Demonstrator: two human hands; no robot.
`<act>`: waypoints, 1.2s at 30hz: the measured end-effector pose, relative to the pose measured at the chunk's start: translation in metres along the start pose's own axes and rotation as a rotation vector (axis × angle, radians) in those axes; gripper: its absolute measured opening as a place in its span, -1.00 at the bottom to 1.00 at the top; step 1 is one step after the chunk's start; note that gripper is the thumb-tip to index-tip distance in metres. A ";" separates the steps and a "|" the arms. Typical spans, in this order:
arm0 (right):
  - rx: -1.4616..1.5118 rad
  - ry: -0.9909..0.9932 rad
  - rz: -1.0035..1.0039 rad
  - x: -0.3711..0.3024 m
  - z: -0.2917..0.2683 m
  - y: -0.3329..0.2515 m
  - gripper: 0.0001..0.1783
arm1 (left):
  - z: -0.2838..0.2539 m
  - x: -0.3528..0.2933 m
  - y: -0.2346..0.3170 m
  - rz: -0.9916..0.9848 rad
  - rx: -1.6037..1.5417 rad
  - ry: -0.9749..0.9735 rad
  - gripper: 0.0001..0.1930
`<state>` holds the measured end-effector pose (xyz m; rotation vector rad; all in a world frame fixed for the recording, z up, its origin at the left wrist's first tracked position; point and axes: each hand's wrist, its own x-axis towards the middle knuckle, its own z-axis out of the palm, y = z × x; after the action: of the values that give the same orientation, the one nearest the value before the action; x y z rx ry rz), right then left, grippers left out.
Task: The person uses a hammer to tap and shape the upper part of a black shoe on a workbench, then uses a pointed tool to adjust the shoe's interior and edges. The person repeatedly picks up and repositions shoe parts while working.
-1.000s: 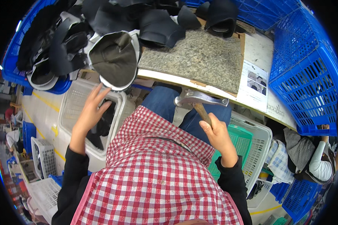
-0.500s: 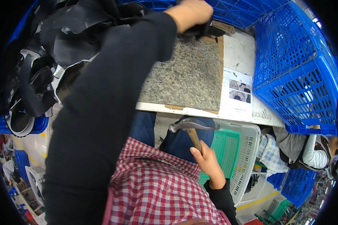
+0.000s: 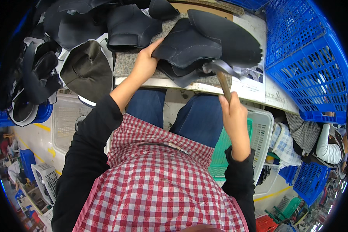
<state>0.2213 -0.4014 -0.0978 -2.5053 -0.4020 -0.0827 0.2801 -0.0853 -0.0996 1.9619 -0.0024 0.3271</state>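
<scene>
Hammer (image 3: 223, 84) in right hand (image 3: 235, 113), black leather piece (image 3: 189, 45) in left hand (image 3: 145, 63)

Head view: the left hand's fingertips are hidden behind the piece it grips by the edge. The hammer's head is blurred; whether it touches the leather cannot be told. Smooth, folded and finely stitched, the piece spreads just right of the left hand, over a partly covered speckled slab (image 3: 123, 65) on the surface (image 3: 254, 26). Beyond and below it, the right hand clasps the wooden handle, thumb along it, forearm angled upward.

Between left hand (image 3: 145, 65) and hammer (image 3: 223, 82), a path runs to the near edge of the bench (image 3: 158, 82); the black upper (image 3: 189, 42) blocks the middle beyond, piled black pieces (image 3: 75, 29) the left, a blue crate (image 3: 311, 62) the right.
</scene>
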 end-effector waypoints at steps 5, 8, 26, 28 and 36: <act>-0.247 0.022 -0.057 0.018 0.022 0.008 -0.65 | -0.012 -0.039 0.013 0.509 0.502 -0.108 -0.17; -0.272 0.018 -0.084 0.017 0.026 0.014 -0.65 | -0.001 -0.025 0.034 0.717 0.664 -0.178 -0.19; -0.229 -0.075 -0.075 0.044 -0.018 -0.034 -0.66 | 0.043 0.101 0.071 0.534 0.132 -0.727 -0.74; -0.288 -0.149 -0.104 0.047 -0.019 -0.036 -0.66 | 0.042 0.105 0.071 0.525 0.167 -0.748 -0.74; -0.194 -0.141 -0.088 0.042 -0.026 -0.020 -0.66 | 0.047 0.115 0.072 0.379 0.135 -0.759 -0.73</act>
<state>0.2560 -0.3896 -0.0594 -2.6933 -0.5879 0.0216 0.3903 -0.1398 -0.0252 2.1049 -0.8648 -0.1983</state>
